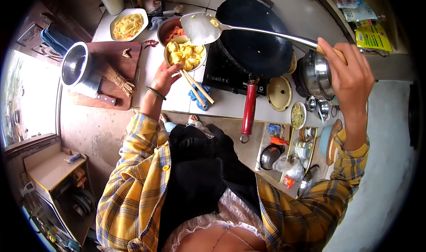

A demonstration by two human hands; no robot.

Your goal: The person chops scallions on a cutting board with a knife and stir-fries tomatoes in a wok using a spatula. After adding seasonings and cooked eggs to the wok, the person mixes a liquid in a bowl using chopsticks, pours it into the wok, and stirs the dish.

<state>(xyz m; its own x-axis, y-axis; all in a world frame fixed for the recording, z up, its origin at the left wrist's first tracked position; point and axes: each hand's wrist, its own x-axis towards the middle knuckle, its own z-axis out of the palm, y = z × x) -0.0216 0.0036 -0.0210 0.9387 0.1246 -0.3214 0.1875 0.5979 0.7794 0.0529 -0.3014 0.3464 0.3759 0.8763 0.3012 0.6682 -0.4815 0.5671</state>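
Note:
My left hand [167,77] holds a bowl of yellow scrambled egg [185,56] by its near side, with a pair of wooden chopsticks [197,88] beneath the fingers. Closed round the handle of a metal spatula [200,29] is my right hand [350,70]. The spatula's broad blade is over the bowl's far edge, and a bit of egg clings to it. Below the spatula's shaft, a black wok [253,39] with a red handle [250,108] rests on a black cooker [222,74]; a small yellow bit lies in it.
Behind the egg bowl is a bowl of tomato pieces [171,29]. Noodles fill a white plate [128,25]. A cutting board [126,68] carries a knife [106,99], a brush and a steel pot [76,65]. Right of the wok are a lid [279,93] and a steel pot [316,74].

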